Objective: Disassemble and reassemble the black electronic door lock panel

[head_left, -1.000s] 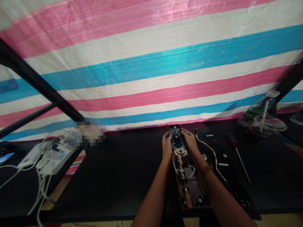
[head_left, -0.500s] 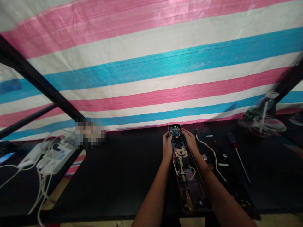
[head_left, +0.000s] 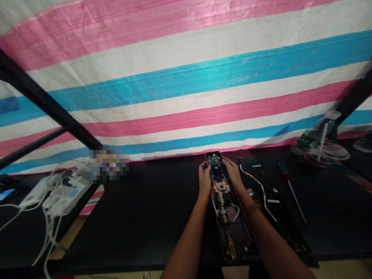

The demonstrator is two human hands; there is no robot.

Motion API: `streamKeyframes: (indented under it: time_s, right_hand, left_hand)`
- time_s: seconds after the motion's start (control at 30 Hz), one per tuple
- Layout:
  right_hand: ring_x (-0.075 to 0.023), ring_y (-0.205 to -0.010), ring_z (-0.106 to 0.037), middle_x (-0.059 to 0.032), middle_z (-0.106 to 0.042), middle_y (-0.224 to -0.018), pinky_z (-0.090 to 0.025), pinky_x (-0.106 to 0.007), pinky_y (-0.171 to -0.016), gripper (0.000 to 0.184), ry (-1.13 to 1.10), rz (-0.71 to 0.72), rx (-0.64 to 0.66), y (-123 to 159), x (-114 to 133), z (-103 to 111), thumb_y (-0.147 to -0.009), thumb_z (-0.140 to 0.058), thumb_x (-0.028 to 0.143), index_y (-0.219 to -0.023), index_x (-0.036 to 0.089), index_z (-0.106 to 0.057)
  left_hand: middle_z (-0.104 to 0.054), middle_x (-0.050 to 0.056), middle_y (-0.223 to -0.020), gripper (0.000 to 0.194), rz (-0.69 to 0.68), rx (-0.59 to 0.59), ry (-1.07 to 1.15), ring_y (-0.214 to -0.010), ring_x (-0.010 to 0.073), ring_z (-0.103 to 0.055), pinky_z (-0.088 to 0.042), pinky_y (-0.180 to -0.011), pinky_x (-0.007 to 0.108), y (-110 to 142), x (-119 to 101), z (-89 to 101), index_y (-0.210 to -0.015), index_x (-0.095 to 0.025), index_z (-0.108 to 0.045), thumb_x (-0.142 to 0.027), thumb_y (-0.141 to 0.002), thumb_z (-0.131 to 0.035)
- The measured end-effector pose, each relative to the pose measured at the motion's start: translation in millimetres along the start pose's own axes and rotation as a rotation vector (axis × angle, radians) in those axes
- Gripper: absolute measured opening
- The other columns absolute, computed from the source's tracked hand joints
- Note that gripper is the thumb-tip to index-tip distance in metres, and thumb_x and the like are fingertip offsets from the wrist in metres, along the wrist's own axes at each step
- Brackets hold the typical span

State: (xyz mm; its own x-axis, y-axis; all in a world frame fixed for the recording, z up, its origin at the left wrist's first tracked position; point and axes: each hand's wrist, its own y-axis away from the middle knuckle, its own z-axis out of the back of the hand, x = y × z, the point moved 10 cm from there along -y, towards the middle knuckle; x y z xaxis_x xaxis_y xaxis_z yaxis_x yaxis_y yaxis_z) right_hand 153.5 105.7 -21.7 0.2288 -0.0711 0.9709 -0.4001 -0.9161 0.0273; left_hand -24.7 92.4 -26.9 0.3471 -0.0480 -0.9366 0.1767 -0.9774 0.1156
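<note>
My left hand [head_left: 205, 179] grips the upper left edge of a long, open-backed device that looks like an electronic door lock [head_left: 237, 241]. Its far right edge is held by my right hand [head_left: 233, 173], fingers wrapped round the side and partly hidden. Inside the housing I see a dark circuit board [head_left: 214, 162] at the far end, a round metal part [head_left: 222, 188] in the middle, and white wires [head_left: 235, 214] further down. Beside my right forearm lie a white cable [head_left: 264, 190] and a long black panel [head_left: 286, 223].
A screwdriver [head_left: 293, 195] rests on the black table [head_left: 145, 224] at right. Behind it stand a clear plastic cup [head_left: 327, 155] and a bottle [head_left: 327, 121]. White power strips [head_left: 62, 199] with tangled cords lie left. A striped sheet [head_left: 186, 93] hangs behind.
The view has shifted slightly. Both hands keep the same hold on the electronic door lock, with no other clear movement.
</note>
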Motion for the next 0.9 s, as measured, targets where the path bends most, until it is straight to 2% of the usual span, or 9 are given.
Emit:
streamKeyframes:
  time_s: [0.23, 0.4, 0.57, 0.7, 0.9]
  right_hand:
    - [-0.0272, -0.095, -0.07, -0.0093, -0.077, -0.101, -0.051, -0.04, -0.091, 0.046, -0.048, 0.014, 0.053, 2.7, 5.6, -4.8, -0.07, -0.069, 0.045, -0.105, 0.015, -0.075]
    - [-0.0282, -0.105, -0.068, -0.0101, -0.075, -0.113, -0.049, -0.042, -0.098, 0.05, -0.111, 0.03, 0.072, 3.1, 6.9, -5.6, -0.071, -0.071, 0.045, -0.112, 0.016, -0.074]
    - [-0.0302, -0.116, -0.064, -0.0089, -0.072, -0.12, -0.046, -0.045, -0.105, 0.05, -0.156, 0.05, 0.093, 5.1, 10.7, -6.7, -0.073, -0.072, 0.045, -0.116, 0.018, -0.073]
    - [-0.0299, -0.121, -0.062, -0.0069, -0.071, -0.125, -0.045, -0.046, -0.107, 0.05, -0.172, 0.096, 0.109, 8.8, 20.8, -7.0, -0.076, -0.071, 0.045, -0.12, 0.021, -0.072]
    - [-0.0301, -0.126, -0.058, -0.0068, -0.067, -0.131, -0.04, -0.047, -0.112, 0.053, -0.215, 0.102, 0.12, 12.4, 27.6, -8.9, -0.077, -0.071, 0.045, -0.124, 0.021, -0.069]
  left_hand:
    - [-0.068, 0.006, -0.102, 0.04, -0.051, 0.042, 0.041, -0.092, 0.021, -0.067, -0.052, -0.081, 0.034, 10.4, -14.8, -7.2, -0.113, -0.021, -0.056, -0.038, -0.078, -0.067]
    - [-0.069, 0.004, -0.098, 0.045, -0.089, 0.081, 0.07, -0.085, 0.0194, -0.068, -0.053, -0.076, 0.032, 19.3, -26.7, -13.4, -0.119, -0.021, -0.054, -0.036, -0.078, -0.066]
    - [-0.071, 0.006, -0.1, 0.048, -0.106, 0.126, 0.091, -0.087, 0.0211, -0.069, -0.053, -0.077, 0.033, 23.3, -31.9, -17.5, -0.121, -0.021, -0.052, -0.035, -0.077, -0.068]
    - [-0.071, 0.007, -0.107, 0.051, -0.144, 0.179, 0.134, -0.094, 0.0219, -0.069, -0.053, -0.083, 0.035, 26.5, -36.9, -23.0, -0.124, -0.022, -0.05, -0.031, -0.078, -0.069]
    - [-0.071, 0.007, -0.106, 0.049, -0.173, 0.219, 0.144, -0.096, 0.0226, -0.069, -0.053, -0.082, 0.034, 29.5, -40.5, -26.1, -0.125, -0.022, -0.049, -0.028, -0.079, -0.067]
